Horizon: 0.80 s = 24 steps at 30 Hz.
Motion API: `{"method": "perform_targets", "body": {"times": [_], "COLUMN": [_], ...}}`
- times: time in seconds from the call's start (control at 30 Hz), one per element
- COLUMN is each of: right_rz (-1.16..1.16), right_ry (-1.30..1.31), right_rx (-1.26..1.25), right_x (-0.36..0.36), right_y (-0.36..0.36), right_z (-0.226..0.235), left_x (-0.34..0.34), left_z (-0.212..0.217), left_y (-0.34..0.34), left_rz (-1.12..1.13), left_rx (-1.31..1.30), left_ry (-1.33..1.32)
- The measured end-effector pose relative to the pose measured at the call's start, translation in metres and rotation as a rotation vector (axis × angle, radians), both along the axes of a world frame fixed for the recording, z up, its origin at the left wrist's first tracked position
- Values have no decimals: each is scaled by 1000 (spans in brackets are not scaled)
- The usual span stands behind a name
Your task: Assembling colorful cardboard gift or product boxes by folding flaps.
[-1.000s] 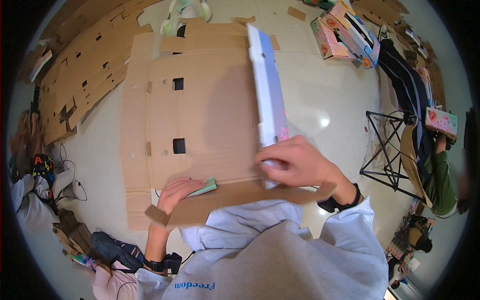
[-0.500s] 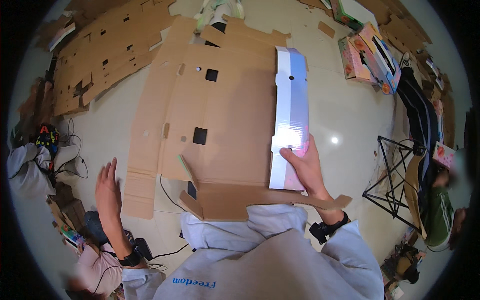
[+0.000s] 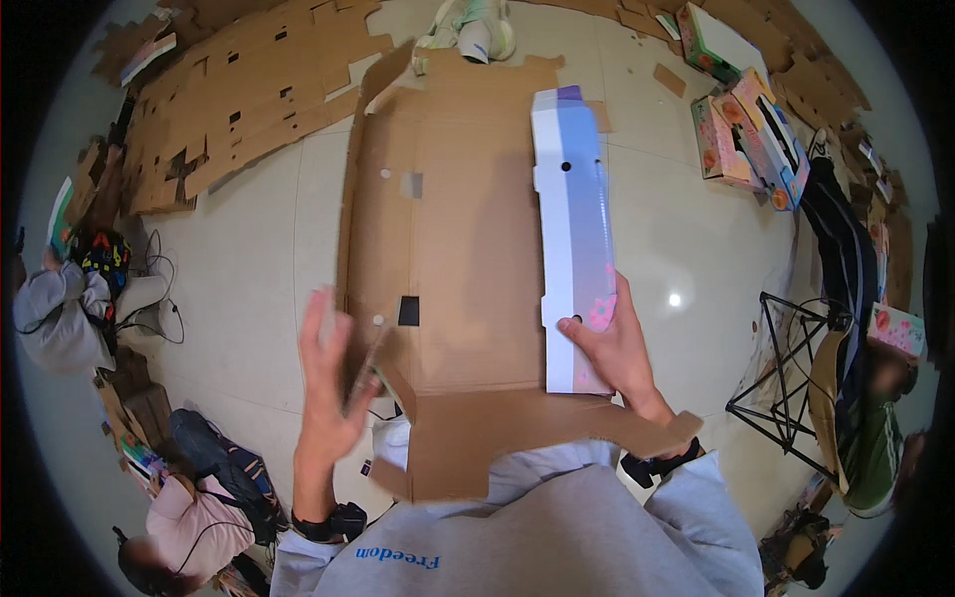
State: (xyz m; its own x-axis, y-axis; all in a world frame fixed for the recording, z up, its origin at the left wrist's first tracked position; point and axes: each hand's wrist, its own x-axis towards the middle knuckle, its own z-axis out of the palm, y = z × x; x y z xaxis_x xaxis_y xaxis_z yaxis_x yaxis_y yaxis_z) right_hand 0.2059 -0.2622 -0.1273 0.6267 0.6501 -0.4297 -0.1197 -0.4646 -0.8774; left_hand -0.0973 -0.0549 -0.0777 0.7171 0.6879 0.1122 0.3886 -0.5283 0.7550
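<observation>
A large die-cut cardboard box blank (image 3: 468,229) lies before me, plain brown inside and with square cut-outs. Its right side panel (image 3: 575,234) is folded over, showing white, blue and lilac print with a pink flower. My right hand (image 3: 619,348) grips that panel near its near end, thumb on top and fingers hidden at the outer side. Beside the raised left side of the blank is my left hand (image 3: 333,378), somewhat blurred, its fingers extended and thumb apart. Whether it touches the cardboard I cannot tell. A near flap (image 3: 458,438) stands against my lap.
Flat cardboard sheets (image 3: 249,109) lie on the floor at far left, and printed boxes (image 3: 746,129) stand at far right. A black folding frame (image 3: 786,388) is on the right. Other people sit around, one in a pink top (image 3: 189,527). A shoe (image 3: 473,30) is beyond the blank.
My left hand has moved right and inward to the blank's left side, which has folded up from lying flat. The right hand keeps its grip, and the near flap has shifted toward me.
</observation>
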Motion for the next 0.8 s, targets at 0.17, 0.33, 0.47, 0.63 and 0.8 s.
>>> {"method": "perform_targets", "body": {"times": [0.17, 0.33, 0.47, 0.63, 0.8], "right_rz": [122, 51, -43, -23, -65], "right_ry": [-37, 83, 239, 197, 215], "right_rx": [-18, 141, 205, 163, 174], "right_x": [2, 4, 6, 9, 4], "right_y": [4, 5, 3, 4, 7], "right_z": [2, 0, -8, -11, -10], "left_x": [46, 94, 86, 54, 29], "left_z": [45, 40, 34, 45, 51], "left_y": [-23, -28, -27, -9, -13], "left_rz": [-548, -749, -669, -843, -755], "left_rx": [-10, -68, -280, -100, -68], "left_ry": [149, 329, 338, 401, 432]}}
